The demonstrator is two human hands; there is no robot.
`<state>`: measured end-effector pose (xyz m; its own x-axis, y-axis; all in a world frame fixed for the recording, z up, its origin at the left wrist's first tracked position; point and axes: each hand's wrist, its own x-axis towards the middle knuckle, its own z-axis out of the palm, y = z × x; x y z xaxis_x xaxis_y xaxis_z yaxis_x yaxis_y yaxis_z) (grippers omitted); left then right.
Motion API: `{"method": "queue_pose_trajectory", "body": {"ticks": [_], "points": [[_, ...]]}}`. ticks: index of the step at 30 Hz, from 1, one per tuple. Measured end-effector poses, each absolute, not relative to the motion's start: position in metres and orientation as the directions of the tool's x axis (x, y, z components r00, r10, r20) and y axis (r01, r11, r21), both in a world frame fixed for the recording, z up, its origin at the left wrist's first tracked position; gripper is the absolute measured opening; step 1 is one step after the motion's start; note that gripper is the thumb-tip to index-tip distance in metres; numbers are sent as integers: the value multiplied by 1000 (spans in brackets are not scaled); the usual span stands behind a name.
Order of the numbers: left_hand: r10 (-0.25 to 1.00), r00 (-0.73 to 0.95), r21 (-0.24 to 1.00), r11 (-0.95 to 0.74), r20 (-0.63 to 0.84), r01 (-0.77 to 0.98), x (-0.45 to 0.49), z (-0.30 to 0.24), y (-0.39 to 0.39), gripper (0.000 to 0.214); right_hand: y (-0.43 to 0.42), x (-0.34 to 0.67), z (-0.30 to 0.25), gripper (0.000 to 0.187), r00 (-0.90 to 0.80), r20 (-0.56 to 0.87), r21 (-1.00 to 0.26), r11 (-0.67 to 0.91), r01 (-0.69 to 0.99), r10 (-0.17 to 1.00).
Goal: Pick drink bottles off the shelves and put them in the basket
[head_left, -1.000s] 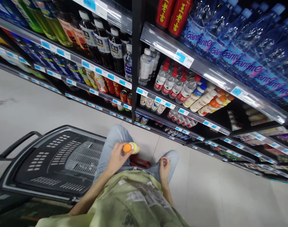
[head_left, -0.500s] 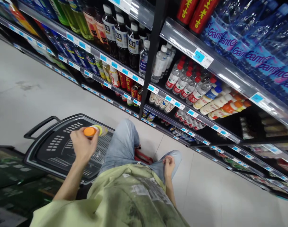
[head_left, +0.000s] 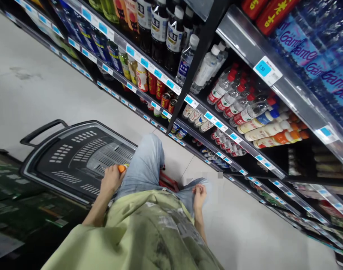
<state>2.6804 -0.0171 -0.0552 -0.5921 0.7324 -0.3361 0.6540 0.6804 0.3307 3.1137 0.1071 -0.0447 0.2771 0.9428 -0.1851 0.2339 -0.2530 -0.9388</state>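
Observation:
My left hand [head_left: 112, 180] is closed around a bottle [head_left: 122, 168] with an orange cap. Most of the bottle is hidden by the hand and my left leg. Hand and bottle are above the near side of a black shopping basket [head_left: 65, 153], close to my left thigh. My right hand [head_left: 199, 194] rests over my right knee with its fingers curled in. Whether anything is between those fingers I cannot make out.
Shelves of drinks run diagonally ahead, with red-capped water bottles [head_left: 222, 84], dark tea bottles [head_left: 174, 33] and blue-wrapped water packs [head_left: 314, 48]. Price tags line the shelf edges. Dark green packs [head_left: 22, 202] stand at the lower left. Pale tiled floor [head_left: 56, 86] lies between basket and shelves.
My left hand has moved right and slightly down with the orange-capped bottle, from over the basket's middle towards my thigh. My right hand stays near the knee. The view has shifted a little.

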Motion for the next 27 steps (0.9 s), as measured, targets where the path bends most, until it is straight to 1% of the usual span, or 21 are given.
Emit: {"method": "queue_pose_trajectory", "body": {"ticks": [5, 8, 12, 17, 23, 27], "points": [[720, -503, 390, 687, -478, 613, 2678, -75, -9, 34, 106, 3122, -44, 34, 264, -205, -919, -278, 278, 942], [678, -504, 400, 729, -535, 555, 2677, -94, 3, 31, 105, 3127, -43, 33, 255, -219, -904, -294, 309, 942], [604, -511, 420, 795, -611, 437, 2676, -126, 22, 36, 105, 3130, -41, 36, 267, -230, -884, -316, 344, 936], [504, -547, 436, 861, -669, 260, 2668, -160, 42, 47, 105, 3131, -34, 37, 276, -228, -863, -325, 388, 934], [393, -589, 457, 888, -706, 45, 2656, -192, 57, 37, 104, 3132, -23, 38, 281, -237, -819, -347, 457, 930], [388, -592, 491, 871, -707, -15, 2653, -209, 67, 31, 104, 3132, -19, 39, 275, -246, -784, -358, 507, 929]]}}
